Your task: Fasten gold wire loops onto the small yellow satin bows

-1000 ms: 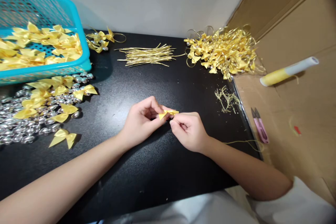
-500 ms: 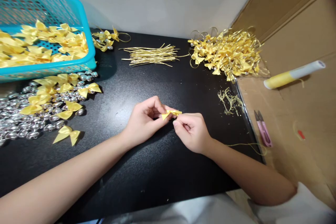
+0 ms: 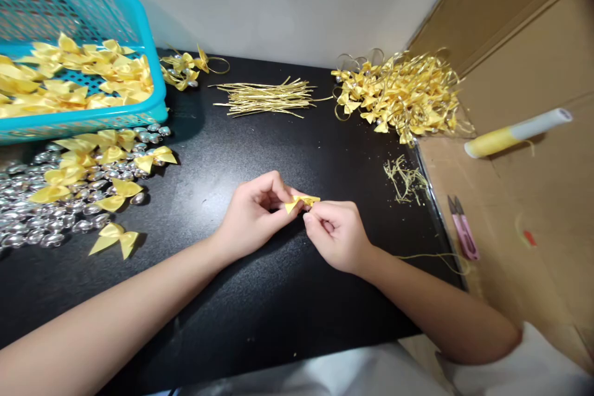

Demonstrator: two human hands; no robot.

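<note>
Over the black table [image 3: 260, 297], my left hand [image 3: 255, 213] pinches a small yellow bow [image 3: 301, 201] between thumb and fingers. Touching the bow's right end, my right hand [image 3: 337, 232] is closed, with thumb and forefinger pressed together; what it grips is too small to make out. A thin yellow thread [image 3: 429, 255] lies beside my right forearm and runs onto the cardboard.
At left are a blue basket [image 3: 158, 90] of yellow bows, silver beads [image 3: 51, 223] and loose bows [image 3: 114, 239]. Gold wires [image 3: 266, 98] lie at the back. Finished-looking bows [image 3: 399, 93], thread scraps [image 3: 404, 179], pink snips [image 3: 463, 229] and a yellow-white roll [image 3: 520, 133] are at right.
Both hands keep nearly the same place and hold around the bow. The whole view has shifted very slightly, with the basket and beads a little further left.
</note>
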